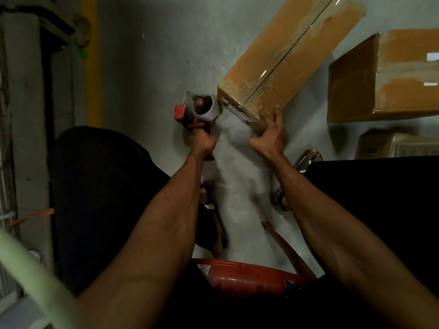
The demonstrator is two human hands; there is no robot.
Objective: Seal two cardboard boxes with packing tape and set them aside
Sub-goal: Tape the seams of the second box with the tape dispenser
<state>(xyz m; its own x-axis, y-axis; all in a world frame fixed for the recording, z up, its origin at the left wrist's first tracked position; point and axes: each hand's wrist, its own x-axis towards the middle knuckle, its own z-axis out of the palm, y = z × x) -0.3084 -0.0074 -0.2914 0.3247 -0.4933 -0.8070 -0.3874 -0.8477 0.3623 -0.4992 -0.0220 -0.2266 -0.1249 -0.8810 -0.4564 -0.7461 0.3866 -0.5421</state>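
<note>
A long cardboard box (pixel 285 55) lies slantwise on the concrete floor, with clear tape shining along its centre seam. My right hand (pixel 268 134) presses with spread fingers against the box's near end. My left hand (pixel 202 138) is shut on the handle of a red tape dispenser (pixel 199 110). Its clear roll sits just left of the box's near corner. A second cardboard box (pixel 384 77) with tape on its top stands to the right.
A third, smaller box (pixel 389 146) lies at the right edge. Below me are a red plastic stool (pixel 249 274) and my sandalled feet (pixel 308 157). A yellow stripe (pixel 93 67) and a dark wooden pallet (pixel 47 32) run along the left.
</note>
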